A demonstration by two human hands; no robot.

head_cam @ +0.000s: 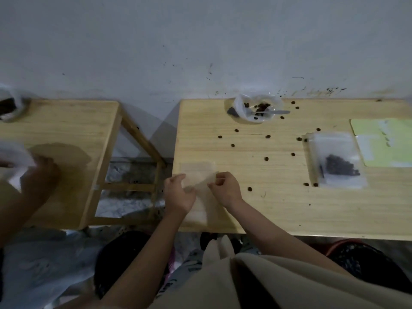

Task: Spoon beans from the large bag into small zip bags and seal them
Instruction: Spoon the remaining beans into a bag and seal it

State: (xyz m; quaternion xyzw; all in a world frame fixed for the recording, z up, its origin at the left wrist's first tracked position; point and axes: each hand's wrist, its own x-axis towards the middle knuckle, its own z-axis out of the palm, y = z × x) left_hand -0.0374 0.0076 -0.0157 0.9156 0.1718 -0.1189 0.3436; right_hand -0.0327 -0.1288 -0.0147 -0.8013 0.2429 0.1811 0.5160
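Right, both hands are on an empty zip bag [196,172] at the table's [267,208] near left corner: left hand [179,192] and right hand [225,186] each pinching an edge. Best to peel the mouth fully open before reaching for the spoon [270,112] in the large bag [254,108] at the far edge.

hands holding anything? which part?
Both hold an empty small zip bag: left hand at its left edge, right hand pinching its right edge.
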